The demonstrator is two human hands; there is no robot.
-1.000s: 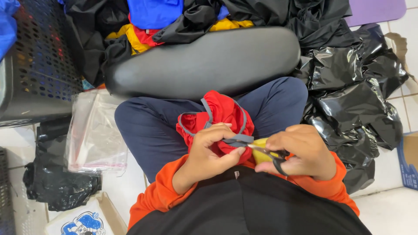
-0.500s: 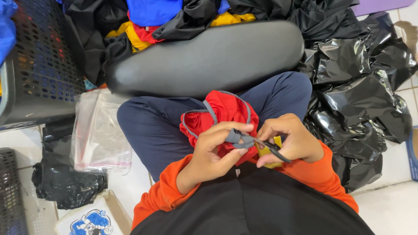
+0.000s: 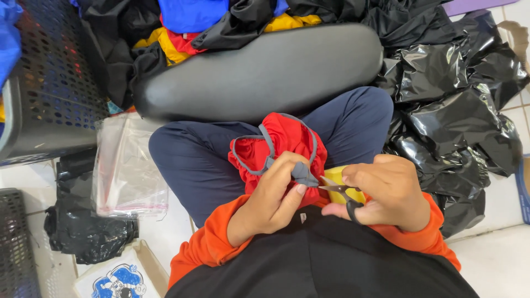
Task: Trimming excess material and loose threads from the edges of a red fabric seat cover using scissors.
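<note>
**Scissors closing in on the grey trim**

Head view, centre of the frame: your left hand (image 3: 270, 201) is closed on the red garment (image 3: 284, 143), thumb and fingers pinching a fold of its grey trim (image 3: 305, 174) so that it sticks out toward the right. The garment sits bunched in your lap, on the dark blue trousers (image 3: 193, 160), just below the long black cushion (image 3: 259, 69) that crosses the upper middle.

Right of centre, your right hand (image 3: 389, 193) is closed around a small pair of scissors (image 3: 338, 190), a finger through the black loop, with a bit of yellow fabric (image 3: 345, 182) showing behind the blades. The blade tips point left and lie just beside the pinched trim.

Compared with a second ago, the hands sit closer together: the trim was then lying looser across the garment and the scissors were tucked lower in the right hand; now the fold is drawn out and the blades are level with it. That reads as a shift from gathering the cloth to presenting one spot on it to the blades.

Around the edges: a clear plastic bag (image 3: 130, 171) at left of centre, a dark perforated crate (image 3: 49, 83) at upper left, crumpled black plastic bags (image 3: 464, 110) down the right side, and a pile of black, blue and yellow clothes (image 3: 193, 22) along the top.
</note>
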